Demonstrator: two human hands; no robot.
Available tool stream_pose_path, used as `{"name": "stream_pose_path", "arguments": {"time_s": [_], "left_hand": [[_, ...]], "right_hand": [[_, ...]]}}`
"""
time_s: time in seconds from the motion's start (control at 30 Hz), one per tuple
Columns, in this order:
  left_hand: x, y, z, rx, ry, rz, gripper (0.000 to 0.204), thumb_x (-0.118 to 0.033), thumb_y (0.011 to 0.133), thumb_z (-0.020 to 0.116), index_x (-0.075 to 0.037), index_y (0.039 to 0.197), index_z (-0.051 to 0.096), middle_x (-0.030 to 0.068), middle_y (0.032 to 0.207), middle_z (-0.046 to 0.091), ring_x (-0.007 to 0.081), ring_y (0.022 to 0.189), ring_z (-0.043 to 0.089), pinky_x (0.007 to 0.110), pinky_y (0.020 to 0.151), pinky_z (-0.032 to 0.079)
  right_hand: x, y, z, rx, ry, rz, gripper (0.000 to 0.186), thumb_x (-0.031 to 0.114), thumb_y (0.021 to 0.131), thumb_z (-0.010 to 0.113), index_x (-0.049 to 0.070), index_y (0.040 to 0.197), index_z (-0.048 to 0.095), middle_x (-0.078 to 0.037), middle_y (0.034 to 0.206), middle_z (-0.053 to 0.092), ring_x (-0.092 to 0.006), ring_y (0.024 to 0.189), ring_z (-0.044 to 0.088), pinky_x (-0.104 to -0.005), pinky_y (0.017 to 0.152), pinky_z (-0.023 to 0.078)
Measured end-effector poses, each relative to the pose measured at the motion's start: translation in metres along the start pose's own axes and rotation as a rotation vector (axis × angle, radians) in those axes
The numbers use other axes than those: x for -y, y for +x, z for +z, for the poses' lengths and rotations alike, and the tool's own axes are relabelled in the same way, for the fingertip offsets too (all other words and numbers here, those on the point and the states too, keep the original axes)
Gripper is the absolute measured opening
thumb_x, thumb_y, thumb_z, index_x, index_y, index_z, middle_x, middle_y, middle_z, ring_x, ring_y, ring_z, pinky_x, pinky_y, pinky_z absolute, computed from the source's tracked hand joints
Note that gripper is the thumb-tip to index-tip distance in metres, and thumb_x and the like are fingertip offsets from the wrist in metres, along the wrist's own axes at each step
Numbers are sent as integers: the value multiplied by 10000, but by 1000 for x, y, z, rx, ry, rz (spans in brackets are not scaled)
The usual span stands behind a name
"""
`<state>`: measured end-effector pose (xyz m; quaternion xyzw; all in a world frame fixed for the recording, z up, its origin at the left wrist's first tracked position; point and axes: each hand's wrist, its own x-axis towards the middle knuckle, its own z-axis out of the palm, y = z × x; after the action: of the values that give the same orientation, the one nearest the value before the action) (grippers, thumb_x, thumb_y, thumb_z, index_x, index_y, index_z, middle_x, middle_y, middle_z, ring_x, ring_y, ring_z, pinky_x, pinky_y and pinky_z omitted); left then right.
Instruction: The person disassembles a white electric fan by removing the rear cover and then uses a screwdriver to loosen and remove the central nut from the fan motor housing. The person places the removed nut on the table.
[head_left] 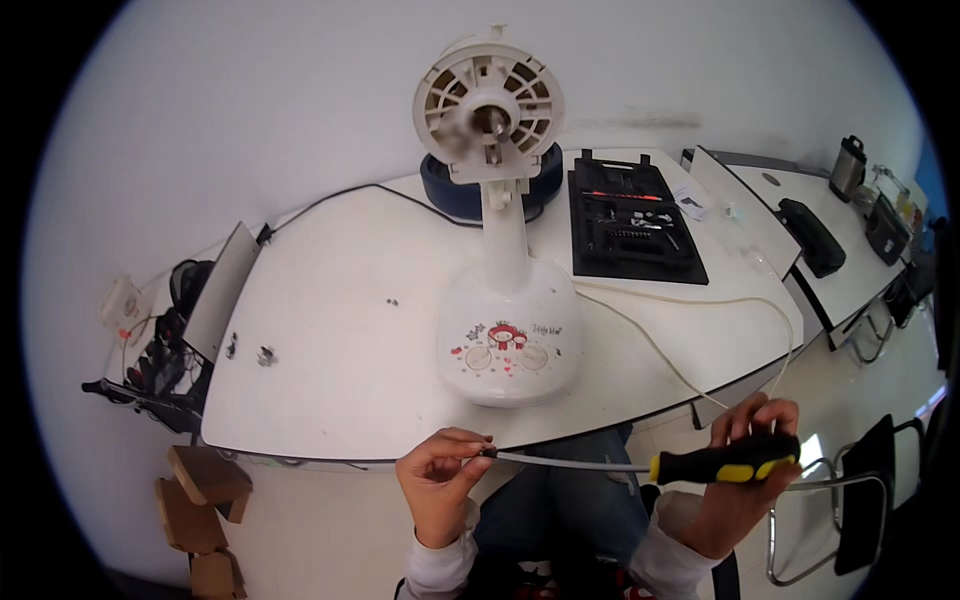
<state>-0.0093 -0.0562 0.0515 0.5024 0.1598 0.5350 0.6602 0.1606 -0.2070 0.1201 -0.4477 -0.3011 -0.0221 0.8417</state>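
Observation:
My right hand (750,470) grips the black and yellow handle of a long screwdriver (570,462) held level at the table's front edge. The fingers of my left hand (445,480) are pinched at the dark tip end of its shaft; whether a small part is also between them, I cannot tell. Behind them stands a white electric fan (510,330) with a cartoon decal and two round knobs on its base. Its upright head shows a slotted round housing (465,95) with the shaft exposed at the centre and no blades or guard on it.
An open black toolkit (635,250) and a white cord lie right of the fan on the table (300,400), with small metal parts at left. A dark blue round object sits behind the fan. Cardboard boxes (205,470) lie on the floor at left; chairs (865,490) stand at right.

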Motion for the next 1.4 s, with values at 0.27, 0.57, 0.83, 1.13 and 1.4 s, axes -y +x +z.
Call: {"name": "stream_pose_path", "arguments": {"time_s": [0.27, 0.57, 0.83, 1.13, 1.4], "left_hand": [[18, 5, 1, -190, 59, 133, 257, -52, 868, 616, -13, 1109, 536, 95, 1090, 578, 172, 956, 563, 343, 875, 478], [22, 25, 30, -410, 25, 36, 533, -284, 951, 475, -29, 1397, 329, 92, 1405, 403, 222, 1169, 459, 330, 955, 405], [22, 39, 37, -171, -1, 81, 642, -357, 902, 424, -116, 1462, 221, 35, 1499, 256, 258, 1328, 306, 366, 1043, 336], [22, 51, 38, -176, 60, 66, 761, -370, 850, 496, -66, 1468, 172, 142, 1495, 226, 292, 1302, 341, 382, 979, 404], [27, 56, 34, -260, 243, 53, 794, -366, 818, 554, -7, 1445, 224, 162, 1451, 323, 308, 1193, 480, 352, 889, 435]], "right_hand": [[-8, -16, -3, 103, 243, 142, 494, 213, 683, 809, -14, 994, 499, -275, 1084, 579, -345, 860, 657, -412, 775, 548], [-26, 0, -11, 597, -285, -47, 507, 226, 691, 799, 93, 1107, 542, -202, 999, 573, -312, 858, 663, -347, 704, 574], [-50, -2, -16, 378, -41, -99, 444, 8, 648, 788, 44, 975, 490, -233, 972, 547, -347, 818, 670, -402, 735, 590], [-66, 0, -6, 379, -38, -228, 449, 229, 868, 646, 59, 1204, 400, -217, 1120, 498, -228, 975, 625, -306, 858, 552], [-70, -1, -3, 384, 75, -123, 278, 104, 853, 620, -10, 1082, 513, -302, 1036, 532, -401, 902, 625, -451, 787, 553]]}}
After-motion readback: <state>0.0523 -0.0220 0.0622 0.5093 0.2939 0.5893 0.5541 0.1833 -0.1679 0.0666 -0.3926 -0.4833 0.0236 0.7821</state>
